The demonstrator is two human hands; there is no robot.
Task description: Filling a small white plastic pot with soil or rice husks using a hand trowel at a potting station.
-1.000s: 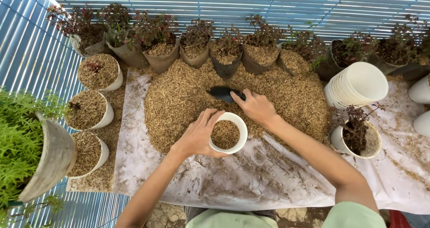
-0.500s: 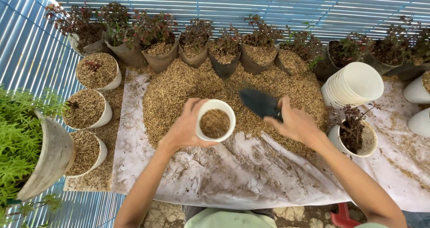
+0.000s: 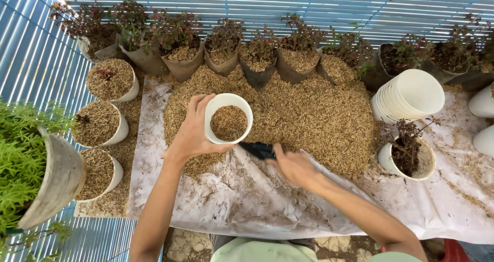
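— Blue slatted flooring [image 3: 319,5] runs under everything in the head view, and a white sheet [image 3: 247,200] is spread over it. What sits on the sheet?

— Mostly a broad heap of husks [image 3: 314,118], piled against the sheet's far edge and spilling toward its middle.

— And the hands?

— Left hand [image 3: 193,133] is wrapped around a white pot [image 3: 228,119], fingers curled on its left wall, thumb along the near side. It is held up over the left part of the heap, tipped a little toward the camera, and it is partly filled with husks.

— The right one?

— Right hand [image 3: 293,165] is closed on the handle of a dark scoop [image 3: 258,150]. The scoop's blade lies just under the pot's near rim, at the near edge of the heap; it is blurred, so I cannot tell whether it touches the pot.

— What else is around?

— Beyond the sheet's far edge, a row of dark pots [image 3: 257,56] with reddish plants. Off the left edge, three filled white pots [image 3: 103,123] stand in a column, and a grey pot [image 3: 56,179] of green foliage lies tilted beside them. Toward the right edge, a stack of white pots [image 3: 409,95] lies on its side, and just nearer stands one white pot holding a seedling [image 3: 406,149]. Two more white pots [image 3: 483,120] are cut off at the right edge
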